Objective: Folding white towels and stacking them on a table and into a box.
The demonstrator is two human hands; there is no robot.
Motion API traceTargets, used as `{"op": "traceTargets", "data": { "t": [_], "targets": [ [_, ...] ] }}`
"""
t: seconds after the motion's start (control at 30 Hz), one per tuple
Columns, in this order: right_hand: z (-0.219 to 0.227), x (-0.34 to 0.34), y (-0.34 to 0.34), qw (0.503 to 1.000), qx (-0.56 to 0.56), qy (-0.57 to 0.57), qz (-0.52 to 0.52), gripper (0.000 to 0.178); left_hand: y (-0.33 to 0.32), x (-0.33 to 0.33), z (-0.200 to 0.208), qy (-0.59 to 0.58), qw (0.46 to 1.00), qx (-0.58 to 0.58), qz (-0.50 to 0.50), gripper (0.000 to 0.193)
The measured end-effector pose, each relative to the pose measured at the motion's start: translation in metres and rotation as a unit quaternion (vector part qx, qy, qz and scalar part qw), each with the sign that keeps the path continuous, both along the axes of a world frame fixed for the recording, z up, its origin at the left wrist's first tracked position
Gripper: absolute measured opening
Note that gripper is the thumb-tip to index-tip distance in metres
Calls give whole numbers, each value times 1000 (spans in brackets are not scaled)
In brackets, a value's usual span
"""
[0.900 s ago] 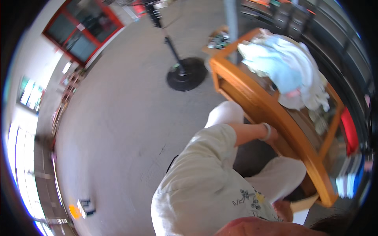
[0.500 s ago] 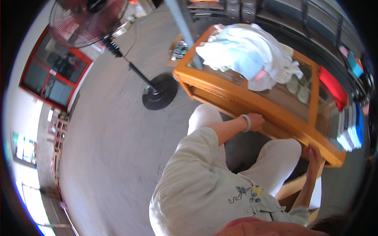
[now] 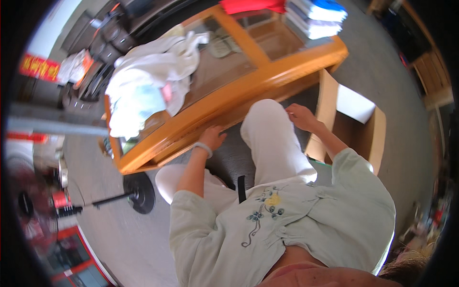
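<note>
My left hand, with a pale bangle on its wrist, is at the near edge of a wooden, glass-topped coffee table. Its fingers are loosely bent, with nothing visible in them; whether they touch the wood I cannot tell. My right hand hangs beside my right knee, fingers loosely apart and no object showing. To its right an open cardboard box stands on the floor, with a white inner flap and a dark inside. White and light-blue cloths lie heaped on the tabletop.
A blue-and-white stack and a red folded item sit at the table's far right. Pale shoes show through the glass. A standing fan's round base rests on the floor at left. Dark seating stands behind.
The view has swung to the right, bringing the cardboard box fully in sight. My right hand has moved away from the table's edge to beside my knee. My left hand stays by the table.
</note>
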State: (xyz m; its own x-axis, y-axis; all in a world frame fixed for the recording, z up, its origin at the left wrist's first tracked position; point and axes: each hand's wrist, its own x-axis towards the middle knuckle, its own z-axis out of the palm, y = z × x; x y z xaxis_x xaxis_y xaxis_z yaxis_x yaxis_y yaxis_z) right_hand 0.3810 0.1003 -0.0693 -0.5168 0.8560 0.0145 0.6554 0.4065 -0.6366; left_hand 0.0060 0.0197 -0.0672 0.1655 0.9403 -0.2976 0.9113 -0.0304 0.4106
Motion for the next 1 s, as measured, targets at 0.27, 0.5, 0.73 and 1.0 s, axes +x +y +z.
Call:
{"op": "traceTargets", "data": {
  "t": [0.27,0.5,0.73,1.0],
  "targets": [
    [-28,19,-27,940,-13,-338,50,20,4,12,2,-35,998,-54,16,38],
    [-31,53,-13,956,162,-244,-24,15,8,18,9,-39,998,-58,0,37],
    [-35,50,-13,938,120,-315,-75,13,8,20,3,-21,998,-60,-6,36],
    [-22,68,-24,953,187,-2,-239,20,6,11,-12,11,995,-98,-19,35]
  ]
}}
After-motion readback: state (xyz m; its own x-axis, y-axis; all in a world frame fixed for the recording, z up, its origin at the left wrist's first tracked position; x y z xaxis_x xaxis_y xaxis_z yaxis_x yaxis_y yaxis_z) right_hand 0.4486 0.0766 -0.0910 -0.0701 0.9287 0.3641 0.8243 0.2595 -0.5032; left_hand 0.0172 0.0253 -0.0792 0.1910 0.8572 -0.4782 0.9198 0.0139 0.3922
